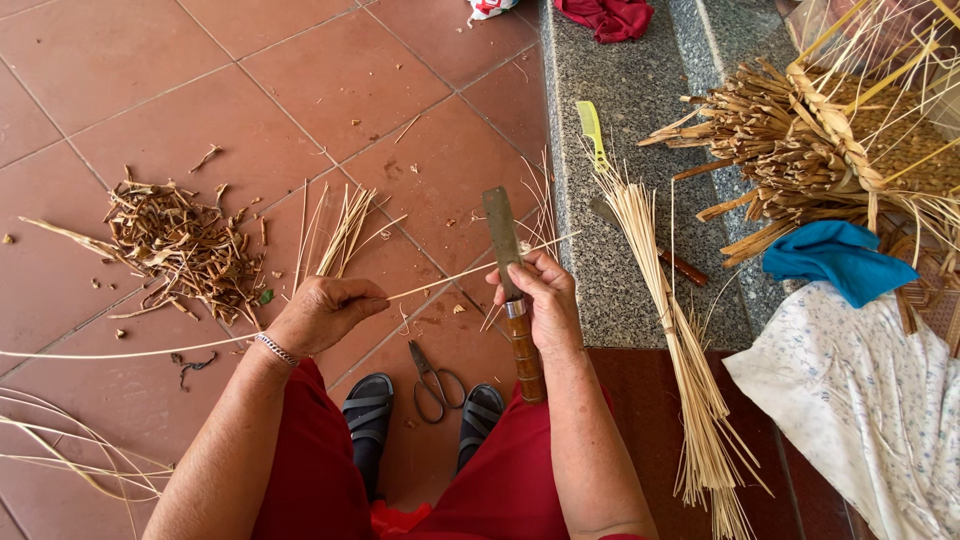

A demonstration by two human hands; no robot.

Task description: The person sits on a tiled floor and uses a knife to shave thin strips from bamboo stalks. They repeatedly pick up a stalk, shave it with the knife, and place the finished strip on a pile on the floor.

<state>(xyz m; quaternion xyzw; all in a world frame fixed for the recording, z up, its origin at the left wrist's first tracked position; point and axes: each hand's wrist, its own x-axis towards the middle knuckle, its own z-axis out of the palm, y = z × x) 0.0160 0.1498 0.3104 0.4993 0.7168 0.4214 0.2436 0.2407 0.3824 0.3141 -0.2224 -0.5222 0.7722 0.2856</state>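
Your right hand [540,290] is clenching the knife [503,245], blade pointing far; your left hand [325,312] is pinching the thin cane strip [450,277] crossing the blade. The strip could snap, or the edge nick your thumb, if you are pulling crookedly.

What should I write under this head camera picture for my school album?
Left hand pulls a thin cane strip across the knife held in the right hand, scissors on the tiled floor.

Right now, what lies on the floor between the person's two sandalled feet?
In the head view, a pair of dark metal scissors lies on the red tile floor between the left sandal and the right sandal, blades pointing away from the person.
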